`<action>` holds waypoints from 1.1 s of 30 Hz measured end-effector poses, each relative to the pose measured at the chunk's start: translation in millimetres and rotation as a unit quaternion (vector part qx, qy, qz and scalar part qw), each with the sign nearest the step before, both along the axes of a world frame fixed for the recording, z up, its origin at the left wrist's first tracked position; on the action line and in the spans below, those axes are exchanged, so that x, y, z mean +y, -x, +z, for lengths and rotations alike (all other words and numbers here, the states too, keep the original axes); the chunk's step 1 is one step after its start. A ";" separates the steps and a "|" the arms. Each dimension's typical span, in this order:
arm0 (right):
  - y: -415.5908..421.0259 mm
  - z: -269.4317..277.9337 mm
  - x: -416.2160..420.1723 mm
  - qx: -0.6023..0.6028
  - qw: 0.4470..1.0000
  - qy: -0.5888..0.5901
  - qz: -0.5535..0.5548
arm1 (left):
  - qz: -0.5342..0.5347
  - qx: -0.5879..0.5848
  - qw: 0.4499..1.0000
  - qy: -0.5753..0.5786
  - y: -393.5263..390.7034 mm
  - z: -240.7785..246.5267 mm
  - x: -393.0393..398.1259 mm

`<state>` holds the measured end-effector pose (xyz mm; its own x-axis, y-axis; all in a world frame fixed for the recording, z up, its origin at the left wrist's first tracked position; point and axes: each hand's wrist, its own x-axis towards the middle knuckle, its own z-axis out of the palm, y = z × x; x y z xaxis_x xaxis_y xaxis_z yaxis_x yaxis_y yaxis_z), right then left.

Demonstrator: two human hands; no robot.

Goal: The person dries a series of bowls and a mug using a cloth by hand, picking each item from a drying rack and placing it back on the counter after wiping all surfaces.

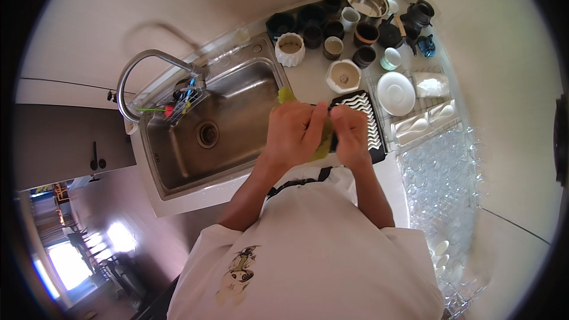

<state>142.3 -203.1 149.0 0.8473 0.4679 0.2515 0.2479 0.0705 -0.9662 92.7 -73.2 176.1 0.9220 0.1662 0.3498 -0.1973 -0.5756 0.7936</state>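
Note:
A yellow-green cloth [323, 149] hangs between my two hands, in front of the counter at the sink's right edge. My left hand [294, 133] is closed on it, and one end sticks out above the knuckles. Close beside it, my right hand [351, 132] is closed at the cloth's other side; its fingertips are hidden. Beneath my right hand lies a black tray with white wavy ridges [373, 131]. To the left of my hands is the stainless steel sink [235, 120], with its curved faucet [155, 53] at the back left corner.
Behind my hands stand a white faceted pot [344, 76], a white ribbed pot [290, 50], several dark cups, a teapot [390, 34] and a steel bowl [366, 2]. On the right, a wire rack holds a white plate [396, 94] and white spoons [413, 128]. Clear bubbled plastic [438, 173] lies nearer.

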 end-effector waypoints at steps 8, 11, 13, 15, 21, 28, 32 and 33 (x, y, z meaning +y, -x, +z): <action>-8.4 -56.3 -19.9 0.036 0.980 -0.171 -0.092 | -0.125 0.010 0.978 0.166 -5.9 28.0 11.2; -4.4 -28.6 -12.3 0.118 0.938 -0.316 -0.079 | -0.123 0.062 0.966 0.218 -11.2 22.9 7.9; -7.6 -34.7 -21.7 0.222 0.915 -0.335 -0.037 | -0.118 0.158 0.931 0.308 -10.8 16.6 9.7; -3.7 -35.3 -16.4 0.358 0.852 -0.375 -0.064 | 0.010 0.058 0.961 0.269 -10.4 -13.2 3.8; 3.9 -41.3 21.7 0.395 0.795 -0.409 -0.211 | 0.134 0.093 0.801 0.576 -29.3 -21.4 -2.2; 25.1 -106.3 27.6 0.016 0.957 -0.173 -0.231 | 0.000 0.054 0.619 0.783 -14.3 -61.4 18.0; 13.0 -82.1 19.5 0.160 0.940 -0.259 -0.156 | -0.019 -0.023 0.742 0.670 -3.8 -72.5 28.5; -2.3 -55.7 11.2 0.180 0.943 -0.281 -0.005 | 0.043 -0.011 0.772 0.634 -3.5 -75.0 26.6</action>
